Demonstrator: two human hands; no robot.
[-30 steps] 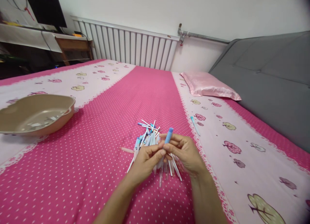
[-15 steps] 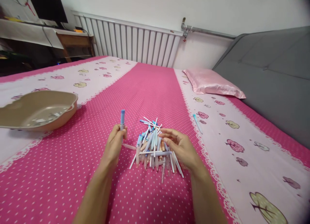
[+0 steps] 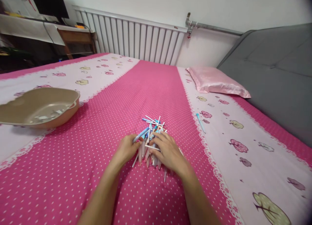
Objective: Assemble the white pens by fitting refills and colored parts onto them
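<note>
My left hand [image 3: 128, 147] is closed around a blue pen [image 3: 141, 134], which tilts up to the right over the left side of a pile. The pile of pens and thin white sticks [image 3: 142, 153] lies on the pink bedsheet, in pale blue, lilac, pinkish and white. Over its right side reaches my right hand [image 3: 168, 151], fingers apart and curved down among the pens. A white stick [image 3: 152, 147] lies by its thumb and fingers; no grip on it shows. My right hand hides much of the pile.
A beige basin [image 3: 52, 121] with small pale pieces inside stands at the left. One light-blue pen [image 3: 201, 122] lies alone to the right. Further back are a pink pillow [image 3: 216, 80], a grey headboard [image 3: 273, 56], and a white radiator [image 3: 136, 36].
My left hand has moved right to the pile, and its pen has gone from upright to tilted right. My right hand has moved left and over the pile, covering more pens.
</note>
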